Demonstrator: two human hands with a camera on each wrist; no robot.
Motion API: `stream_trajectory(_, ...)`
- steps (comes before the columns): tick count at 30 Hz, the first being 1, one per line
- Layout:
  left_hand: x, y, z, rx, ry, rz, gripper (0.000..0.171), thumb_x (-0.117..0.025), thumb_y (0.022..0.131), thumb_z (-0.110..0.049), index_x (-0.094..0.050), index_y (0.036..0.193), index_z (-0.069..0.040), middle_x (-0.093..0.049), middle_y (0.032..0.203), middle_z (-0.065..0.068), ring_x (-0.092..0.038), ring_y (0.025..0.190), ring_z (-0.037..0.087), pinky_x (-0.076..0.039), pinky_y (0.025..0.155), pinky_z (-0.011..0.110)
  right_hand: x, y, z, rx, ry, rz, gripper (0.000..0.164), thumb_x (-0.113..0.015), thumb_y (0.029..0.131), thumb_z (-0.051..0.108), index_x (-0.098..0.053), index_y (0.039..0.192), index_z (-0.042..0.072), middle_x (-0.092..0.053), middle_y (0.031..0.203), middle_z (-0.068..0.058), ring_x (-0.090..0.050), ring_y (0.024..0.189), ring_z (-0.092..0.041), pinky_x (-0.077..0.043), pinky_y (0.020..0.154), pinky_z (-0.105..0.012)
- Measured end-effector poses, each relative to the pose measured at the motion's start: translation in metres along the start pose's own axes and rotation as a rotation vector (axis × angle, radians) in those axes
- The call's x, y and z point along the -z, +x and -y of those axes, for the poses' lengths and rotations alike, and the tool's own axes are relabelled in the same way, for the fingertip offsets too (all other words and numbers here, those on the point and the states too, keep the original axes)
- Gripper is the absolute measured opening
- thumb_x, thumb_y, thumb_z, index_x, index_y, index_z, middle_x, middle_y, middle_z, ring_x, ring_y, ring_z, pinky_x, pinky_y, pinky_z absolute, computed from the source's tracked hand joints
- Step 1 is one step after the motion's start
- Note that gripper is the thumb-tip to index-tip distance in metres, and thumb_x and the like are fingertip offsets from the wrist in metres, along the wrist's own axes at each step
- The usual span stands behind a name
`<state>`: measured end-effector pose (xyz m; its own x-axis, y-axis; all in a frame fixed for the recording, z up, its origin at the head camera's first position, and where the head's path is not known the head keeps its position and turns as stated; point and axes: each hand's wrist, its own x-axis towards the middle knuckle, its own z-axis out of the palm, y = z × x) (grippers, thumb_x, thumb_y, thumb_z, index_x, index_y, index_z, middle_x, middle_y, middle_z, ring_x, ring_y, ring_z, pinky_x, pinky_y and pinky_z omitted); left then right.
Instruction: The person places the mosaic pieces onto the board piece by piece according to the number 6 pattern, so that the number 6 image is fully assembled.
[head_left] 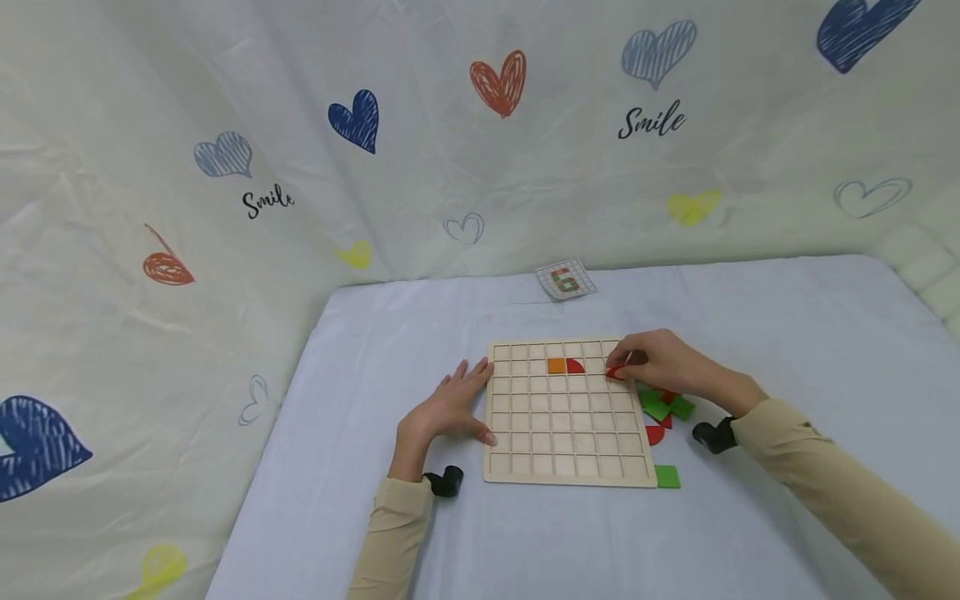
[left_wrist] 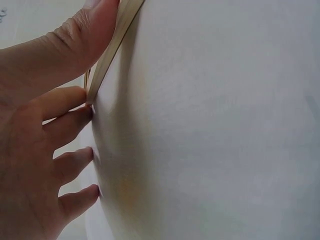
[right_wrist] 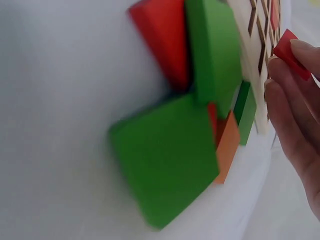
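Observation:
A square wooden grid board lies on the table, with an orange square tile and a red quarter-round tile side by side in its upper cells. My left hand rests at the board's left edge, fingers spread and straight, thumb on the near part of that edge. Over the board's right side, my right hand pinches a red tile between thumb and fingers. The fingers partly cover that tile in the head view.
Right of the board lie several loose tiles: a green tile, an orange one and a red rounded one. A lone green square sits by the board's lower right corner. A pattern card lies at the table's back.

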<state>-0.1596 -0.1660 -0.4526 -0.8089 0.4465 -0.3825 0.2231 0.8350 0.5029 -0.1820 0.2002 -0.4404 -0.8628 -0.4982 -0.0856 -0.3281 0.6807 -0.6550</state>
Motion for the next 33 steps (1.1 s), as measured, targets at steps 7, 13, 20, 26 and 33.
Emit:
stream_trajectory(7, 0.002, 0.001, -0.001, 0.01, 0.001, -0.003, 0.122, -0.095, 0.071, -0.032, -0.02, 0.166, -0.015, -0.011, 0.174, 0.0, 0.002, 0.161, 0.028, -0.005, 0.132, 0.05, -0.005, 0.022, 0.013, 0.029, 0.001, 0.038, 0.012, -0.073, 0.094, 0.009, -0.078, 0.105, 0.01, -0.075, 0.102, 0.0, -0.063, 0.091, -0.018, -0.056, 0.083, -0.035)
stream_trajectory(13, 0.002, 0.0, -0.001, 0.005, -0.005, -0.001, 0.121, -0.094, 0.072, -0.031, -0.019, 0.166, -0.016, -0.011, 0.174, 0.0, 0.002, 0.161, 0.029, -0.004, 0.132, 0.05, -0.011, 0.041, 0.022, 0.079, 0.021, 0.071, 0.01, -0.072, 0.094, 0.008, -0.078, 0.103, 0.009, -0.076, 0.1, 0.0, -0.062, 0.088, -0.016, -0.055, 0.08, -0.032)
stream_trajectory(20, 0.002, -0.001, -0.002, 0.008, -0.007, -0.002, 0.122, -0.095, 0.072, -0.032, -0.02, 0.166, -0.015, -0.011, 0.174, 0.0, 0.001, 0.161, 0.029, -0.005, 0.131, 0.05, -0.019, 0.061, 0.031, 0.181, -0.02, 0.062, 0.009, -0.074, 0.092, 0.004, -0.079, 0.099, 0.007, -0.077, 0.095, -0.001, -0.068, 0.084, -0.013, -0.058, 0.077, -0.032)
stream_trajectory(26, 0.001, 0.0, -0.001, 0.008, -0.009, 0.0, 0.121, -0.095, 0.072, -0.032, -0.019, 0.166, -0.015, -0.011, 0.174, 0.0, 0.001, 0.161, 0.029, -0.005, 0.131, 0.05, -0.027, 0.073, 0.039, 0.213, -0.049, 0.071, 0.006, -0.076, 0.09, 0.005, -0.079, 0.094, 0.008, -0.077, 0.088, 0.001, -0.069, 0.079, -0.012, -0.058, 0.074, -0.032)
stream_trajectory(33, 0.0, 0.001, 0.0, 0.025, 0.001, 0.004, 0.122, -0.094, 0.073, -0.034, -0.018, 0.166, -0.018, -0.01, 0.174, -0.002, 0.001, 0.162, 0.027, -0.006, 0.132, 0.049, -0.035, 0.086, 0.046, 0.229, -0.05, 0.067, 0.007, -0.073, 0.093, 0.005, -0.079, 0.094, 0.008, -0.077, 0.091, -0.001, -0.07, 0.083, -0.015, -0.059, 0.079, -0.037)
